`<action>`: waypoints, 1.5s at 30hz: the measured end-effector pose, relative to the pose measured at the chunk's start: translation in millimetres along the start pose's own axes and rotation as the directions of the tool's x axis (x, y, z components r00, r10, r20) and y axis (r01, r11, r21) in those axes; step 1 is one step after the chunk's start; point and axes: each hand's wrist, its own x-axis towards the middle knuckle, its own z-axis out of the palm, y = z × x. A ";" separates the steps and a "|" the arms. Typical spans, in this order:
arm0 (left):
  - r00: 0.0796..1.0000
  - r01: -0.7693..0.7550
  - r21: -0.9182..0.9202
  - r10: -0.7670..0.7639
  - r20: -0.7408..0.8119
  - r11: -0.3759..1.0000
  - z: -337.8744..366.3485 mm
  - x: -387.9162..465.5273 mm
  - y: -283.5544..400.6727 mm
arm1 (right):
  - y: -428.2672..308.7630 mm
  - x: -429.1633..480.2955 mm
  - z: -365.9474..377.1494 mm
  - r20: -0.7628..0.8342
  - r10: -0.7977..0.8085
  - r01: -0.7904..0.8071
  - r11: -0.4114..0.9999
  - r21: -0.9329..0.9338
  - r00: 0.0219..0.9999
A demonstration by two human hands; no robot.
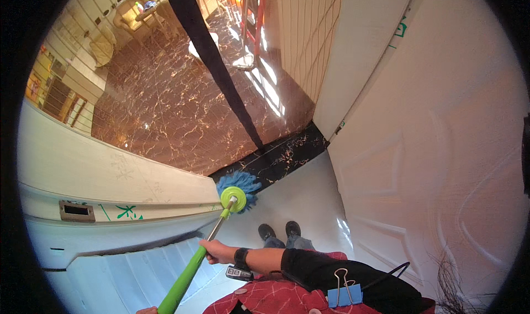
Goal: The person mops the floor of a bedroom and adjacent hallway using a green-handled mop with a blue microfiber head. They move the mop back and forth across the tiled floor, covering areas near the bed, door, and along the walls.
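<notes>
A mop with a green and metal handle (182,281) slants up from the bottom edge to its green disc (233,199) and blue strands (240,181). The mop head rests at the foot of the left door frame, partly over the black marble threshold (285,156). My right hand (216,252) grips the handle around the place where green grip and metal tube meet. Only a little of my left hand (147,310) shows at the bottom edge, against the grip's lower end; its fingers are mostly cut off.
A white panelled door (385,169) stands on the right, the door frame (165,185) on the left. A dark strip (215,70) hangs across the doorway. Beyond are a brown marbled floor (165,107), a red ladder (258,24), an armchair (131,18) and a string curtain.
</notes>
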 end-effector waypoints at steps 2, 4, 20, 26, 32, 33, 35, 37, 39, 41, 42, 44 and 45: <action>0.993 -0.117 -0.010 0.117 -0.033 0.993 2.2 -0.3 2.5 | 1.0 -4.4 -2.9 0.007 -0.053 0.053 0.997 0.059 0.999; 0.945 -0.326 0.010 0.326 -0.037 0.945 4.9 0.5 -0.7 | 3.6 -10.4 -10.5 -0.009 -0.076 0.077 0.986 0.147 0.997; 0.891 -0.134 -0.474 0.315 0.326 0.870 246.0 2.0 -47.2 | 7.1 -60.6 -295.7 -0.681 -0.331 0.556 0.820 0.135 0.653; 0.707 -0.136 -0.405 0.375 0.599 0.904 336.8 -31.9 -6.0 | 13.0 -100.3 -401.2 -0.755 -0.358 0.338 0.921 -0.191 0.549; 0.781 -0.014 -0.380 0.248 0.573 0.925 315.4 -37.6 -55.2 | 39.2 -48.6 -365.2 -0.851 -0.210 0.265 0.960 -0.086 0.482; 0.797 -0.010 -0.377 0.235 0.556 0.926 306.5 -33.1 -63.5 | 41.3 -41.9 -350.3 -0.832 -0.211 0.221 0.969 -0.109 0.513; 0.826 -0.034 -0.346 0.221 0.519 0.938 281.1 -28.2 -84.0 | 49.7 -24.6 -315.7 -0.739 -0.232 0.265 0.961 -0.075 0.633; 0.878 -0.096 -0.306 0.225 0.423 0.947 255.7 -25.8 -106.0 | 62.1 0.0 -278.0 -0.751 -0.204 0.300 0.954 -0.009 0.628; 0.896 -0.123 -0.237 0.210 0.390 0.964 229.7 -27.4 -130.1 | 75.0 26.4 -245.2 -0.680 -0.146 0.227 0.973 0.032 0.718; 0.913 -0.100 -0.201 0.171 0.371 0.974 203.6 -36.8 -147.9 | 92.4 44.8 -217.7 -0.575 -0.133 0.196 0.979 0.048 0.807; 0.913 -0.079 -0.172 0.140 0.383 0.982 190.9 -41.7 -156.5 | 98.7 59.4 -202.0 -0.596 -0.079 0.154 0.985 0.076 0.799; 0.899 -0.018 -0.129 0.073 0.431 0.991 166.4 -48.3 -169.3 | 110.4 75.3 -173.9 -0.546 -0.089 0.106 0.994 -0.002 0.833; 0.884 0.019 -0.115 0.037 0.467 0.993 154.4 -49.4 -174.2 | 113.5 80.6 -161.0 -0.497 -0.094 0.105 0.994 -0.007 0.863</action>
